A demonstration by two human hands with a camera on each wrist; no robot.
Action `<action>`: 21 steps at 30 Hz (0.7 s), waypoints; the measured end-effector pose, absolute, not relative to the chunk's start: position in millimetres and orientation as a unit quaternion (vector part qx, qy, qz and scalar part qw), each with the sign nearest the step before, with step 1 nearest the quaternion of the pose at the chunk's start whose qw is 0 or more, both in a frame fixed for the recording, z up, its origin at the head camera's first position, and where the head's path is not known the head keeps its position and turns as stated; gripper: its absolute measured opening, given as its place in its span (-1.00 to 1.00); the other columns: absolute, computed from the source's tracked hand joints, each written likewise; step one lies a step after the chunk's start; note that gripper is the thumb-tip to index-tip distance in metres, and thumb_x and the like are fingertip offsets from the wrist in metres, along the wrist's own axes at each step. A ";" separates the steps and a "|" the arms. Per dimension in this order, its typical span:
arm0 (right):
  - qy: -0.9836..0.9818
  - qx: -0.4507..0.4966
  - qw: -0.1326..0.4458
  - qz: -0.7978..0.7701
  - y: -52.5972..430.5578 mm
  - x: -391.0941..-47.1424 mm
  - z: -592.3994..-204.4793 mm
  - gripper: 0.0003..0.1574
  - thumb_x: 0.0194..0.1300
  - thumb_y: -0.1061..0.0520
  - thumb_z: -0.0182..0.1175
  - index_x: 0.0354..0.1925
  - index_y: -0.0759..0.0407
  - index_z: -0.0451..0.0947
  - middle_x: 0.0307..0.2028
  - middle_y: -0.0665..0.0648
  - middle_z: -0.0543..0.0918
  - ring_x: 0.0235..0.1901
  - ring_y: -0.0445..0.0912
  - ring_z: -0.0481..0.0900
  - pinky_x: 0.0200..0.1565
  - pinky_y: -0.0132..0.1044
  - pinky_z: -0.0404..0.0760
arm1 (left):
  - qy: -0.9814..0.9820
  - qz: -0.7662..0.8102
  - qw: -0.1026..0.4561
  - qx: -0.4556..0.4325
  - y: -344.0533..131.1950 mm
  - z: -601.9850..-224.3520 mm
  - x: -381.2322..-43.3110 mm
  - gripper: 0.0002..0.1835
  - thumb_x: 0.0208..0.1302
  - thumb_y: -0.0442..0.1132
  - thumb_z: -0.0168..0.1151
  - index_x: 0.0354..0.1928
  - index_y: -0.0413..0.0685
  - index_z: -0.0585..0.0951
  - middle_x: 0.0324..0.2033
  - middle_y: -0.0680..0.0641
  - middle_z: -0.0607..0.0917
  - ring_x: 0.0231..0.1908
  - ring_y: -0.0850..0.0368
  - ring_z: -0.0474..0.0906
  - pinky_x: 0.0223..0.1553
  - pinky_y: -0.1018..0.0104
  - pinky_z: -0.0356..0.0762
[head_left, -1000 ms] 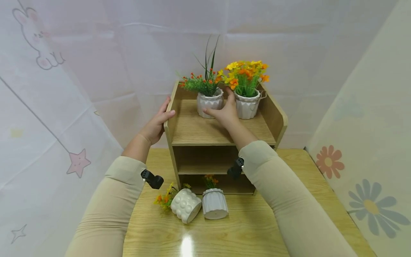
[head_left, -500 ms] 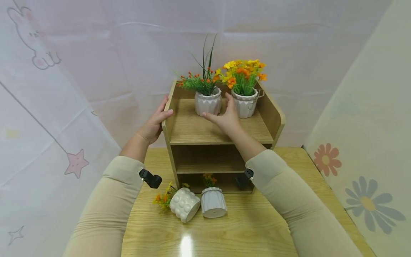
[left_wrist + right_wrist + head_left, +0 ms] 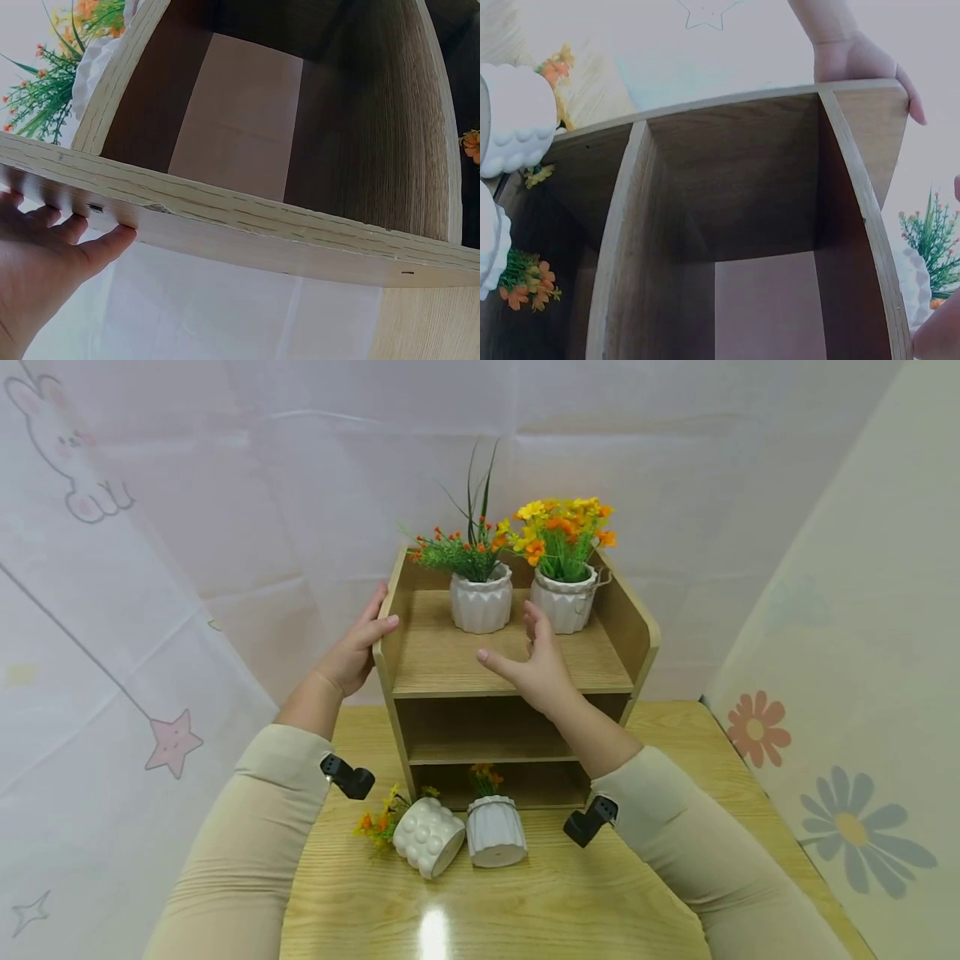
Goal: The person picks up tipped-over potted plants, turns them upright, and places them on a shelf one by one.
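Observation:
My left hand (image 3: 352,656) holds the left side panel of a wooden shelf unit (image 3: 517,660), its thumb over the panel's upper edge and its fingers along the outside. In the left wrist view those fingertips touch the outer face. My right hand (image 3: 542,672) is over the top board, thumb and fingers spread, nothing between them. Just beyond it, two potted artificial plants stand upright on the top board. The left is a white pot with red-dotted greenery (image 3: 482,602). The right is a white pot with yellow and orange flowers (image 3: 564,603), a cord round it.
On the table (image 3: 525,914), before the lowest compartment, lie a bubble-textured white flowerpot (image 3: 429,837) and a ribbed white flowerpot (image 3: 497,833), both tipped with flowers pointing away or left. Side walls rise round the top board. A printed sheet (image 3: 637,468) hangs behind.
My right hand has come off the left pot and drawn back toward me, its fingers apart. My left hand stays on the side panel. The view has shifted slightly.

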State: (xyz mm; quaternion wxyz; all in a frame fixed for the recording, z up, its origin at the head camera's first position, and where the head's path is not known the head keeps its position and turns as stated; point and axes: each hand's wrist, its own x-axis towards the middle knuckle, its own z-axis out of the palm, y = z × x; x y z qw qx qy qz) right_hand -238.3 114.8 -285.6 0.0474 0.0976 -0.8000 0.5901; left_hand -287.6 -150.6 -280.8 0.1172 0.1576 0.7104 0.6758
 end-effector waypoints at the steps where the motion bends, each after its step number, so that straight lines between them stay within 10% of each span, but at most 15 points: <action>1: -0.800 0.100 0.046 0.590 115.5 -235.5 -286.4 0.28 0.19 -0.03 0.38 0.55 0.07 -0.25 0.56 0.13 -0.11 0.55 -0.03 -0.18 0.51 -0.10 -0.09 | 0.710 0.676 0.117 0.158 -150.6 -281.0 -287.7 -0.13 0.33 -0.02 -0.15 0.52 0.51 -0.39 0.56 0.07 -0.34 0.37 -0.21 0.03 0.22 0.07 0.16; 21: -0.810 0.140 0.073 0.564 128.7 -191.7 -309.1 0.20 0.18 0.05 0.40 0.54 0.11 -0.13 0.53 0.21 0.02 0.52 0.05 -0.03 0.49 -0.02 0.03 | 0.704 0.681 0.115 0.164 -149.0 -280.4 -287.1 -0.13 0.35 -0.04 -0.16 0.53 0.42 -0.41 0.55 0.12 -0.41 0.45 -0.20 -0.10 0.39 -0.09 0.00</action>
